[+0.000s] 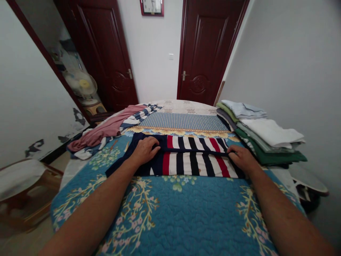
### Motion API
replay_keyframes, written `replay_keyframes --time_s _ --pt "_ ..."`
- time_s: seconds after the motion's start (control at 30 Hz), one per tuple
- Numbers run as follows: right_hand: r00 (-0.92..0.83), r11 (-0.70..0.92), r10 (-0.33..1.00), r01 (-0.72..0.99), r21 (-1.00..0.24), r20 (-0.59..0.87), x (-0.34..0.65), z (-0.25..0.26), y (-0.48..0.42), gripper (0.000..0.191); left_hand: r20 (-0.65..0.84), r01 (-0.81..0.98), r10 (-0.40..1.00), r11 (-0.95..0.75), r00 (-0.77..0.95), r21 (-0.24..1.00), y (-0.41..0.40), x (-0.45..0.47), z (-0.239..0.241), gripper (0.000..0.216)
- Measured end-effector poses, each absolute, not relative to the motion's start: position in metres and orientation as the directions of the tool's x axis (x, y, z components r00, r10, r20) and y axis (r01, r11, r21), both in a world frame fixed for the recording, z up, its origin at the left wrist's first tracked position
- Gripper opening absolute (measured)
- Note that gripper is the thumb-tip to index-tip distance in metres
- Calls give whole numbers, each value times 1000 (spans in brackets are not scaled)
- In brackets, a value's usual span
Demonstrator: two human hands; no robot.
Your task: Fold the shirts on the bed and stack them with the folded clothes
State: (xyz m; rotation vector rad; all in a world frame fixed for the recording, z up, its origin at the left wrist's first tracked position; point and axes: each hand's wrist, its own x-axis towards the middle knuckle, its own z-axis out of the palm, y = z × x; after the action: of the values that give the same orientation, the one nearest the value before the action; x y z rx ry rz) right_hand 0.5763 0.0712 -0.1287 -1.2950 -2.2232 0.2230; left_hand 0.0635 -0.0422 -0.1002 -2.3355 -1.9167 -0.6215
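A striped shirt [190, 161] in navy, white and red lies across the table in front of me, its stripes running away from me. Part of it is folded over, with a dark edge running lengthwise along the middle. My left hand [146, 149] is closed on the plain navy end, thumb and fingers together at that edge. At the opposite, striped end my right hand [242, 159] pinches the same edge near its corner. What lies under my palms is hidden.
A blue floral quilted cover [191, 213] drapes the table. Folded clothes [269, 133] are stacked at the right edge. A loose pink garment [106, 126] and a blue-white striped cloth [138, 115] lie at the back left. Stools [21, 177] stand beside the table.
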Motion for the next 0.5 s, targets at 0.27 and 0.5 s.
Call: replay_keyframes --time_s 0.27,0.5 --pt "-527 600 800 709 -369 288 583 -135 79 18 149 992 986 57 -73 112 -42 24 -100 30" --pt "-531 599 801 712 -367 276 584 -134 78 19 105 964 989 70 -100 256 -49 -8 -84 20"
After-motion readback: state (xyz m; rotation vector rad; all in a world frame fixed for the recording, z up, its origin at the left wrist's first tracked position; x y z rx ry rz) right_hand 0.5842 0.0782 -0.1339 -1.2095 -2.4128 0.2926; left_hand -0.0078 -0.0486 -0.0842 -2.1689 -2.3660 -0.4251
